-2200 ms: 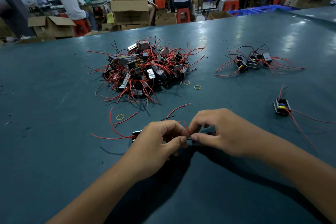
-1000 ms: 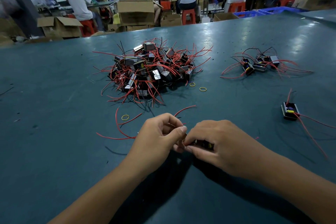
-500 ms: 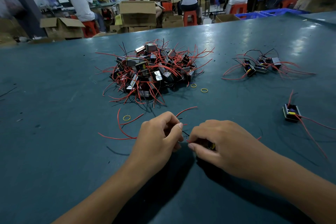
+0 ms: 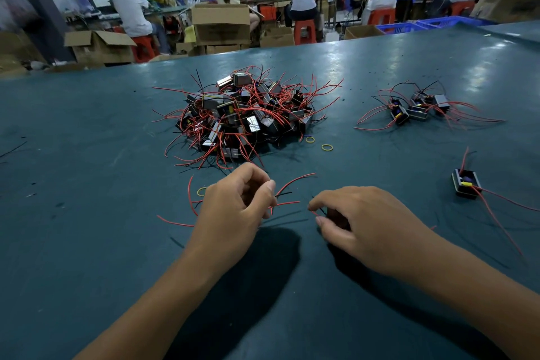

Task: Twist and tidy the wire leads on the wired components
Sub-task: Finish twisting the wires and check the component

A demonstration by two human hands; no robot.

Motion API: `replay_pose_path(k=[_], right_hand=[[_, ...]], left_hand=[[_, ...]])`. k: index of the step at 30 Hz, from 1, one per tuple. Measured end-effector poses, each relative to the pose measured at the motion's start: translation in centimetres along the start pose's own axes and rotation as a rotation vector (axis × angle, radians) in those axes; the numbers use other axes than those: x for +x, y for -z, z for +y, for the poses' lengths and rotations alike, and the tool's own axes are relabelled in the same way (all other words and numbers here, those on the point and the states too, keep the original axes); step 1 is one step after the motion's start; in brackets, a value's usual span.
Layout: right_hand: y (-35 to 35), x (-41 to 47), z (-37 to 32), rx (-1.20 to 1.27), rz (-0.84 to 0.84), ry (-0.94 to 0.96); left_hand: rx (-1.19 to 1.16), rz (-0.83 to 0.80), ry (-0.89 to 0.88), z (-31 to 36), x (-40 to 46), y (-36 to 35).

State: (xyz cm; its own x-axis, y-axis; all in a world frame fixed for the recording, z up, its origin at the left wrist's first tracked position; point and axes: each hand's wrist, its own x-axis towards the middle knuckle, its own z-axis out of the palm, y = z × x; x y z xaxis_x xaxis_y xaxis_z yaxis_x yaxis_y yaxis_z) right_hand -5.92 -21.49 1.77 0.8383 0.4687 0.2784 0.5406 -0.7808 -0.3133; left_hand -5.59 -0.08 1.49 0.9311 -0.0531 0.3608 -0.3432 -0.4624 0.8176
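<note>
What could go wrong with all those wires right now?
The red leads near the left hand trail toward the big pile, so they might snag there. The right hand hides its component, so slipping is possible. Loose rubber bands could get knocked away.

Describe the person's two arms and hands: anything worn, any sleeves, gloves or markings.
Both forearms are bare up to the frame's edge; no sleeves show. The left hand and right hand wear no gloves, and no rings, watch, bands or markings are visible on them. The fingers are uncovered, with short nails.
</note>
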Motion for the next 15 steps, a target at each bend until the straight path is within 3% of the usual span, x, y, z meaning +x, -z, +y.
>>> replay_pose_path(k=[5,15], right_hand=[[0.2,0.2,0.3,-0.085,-0.018,0.014],[-0.2,0.7,0.2,-0.089,0.002,-0.037]], left_hand=[[0.326,-0.045,-0.193,0.0,0.2,0.2],[0.474,-0.142,-0.196,-1.1,0.4,-0.5]])
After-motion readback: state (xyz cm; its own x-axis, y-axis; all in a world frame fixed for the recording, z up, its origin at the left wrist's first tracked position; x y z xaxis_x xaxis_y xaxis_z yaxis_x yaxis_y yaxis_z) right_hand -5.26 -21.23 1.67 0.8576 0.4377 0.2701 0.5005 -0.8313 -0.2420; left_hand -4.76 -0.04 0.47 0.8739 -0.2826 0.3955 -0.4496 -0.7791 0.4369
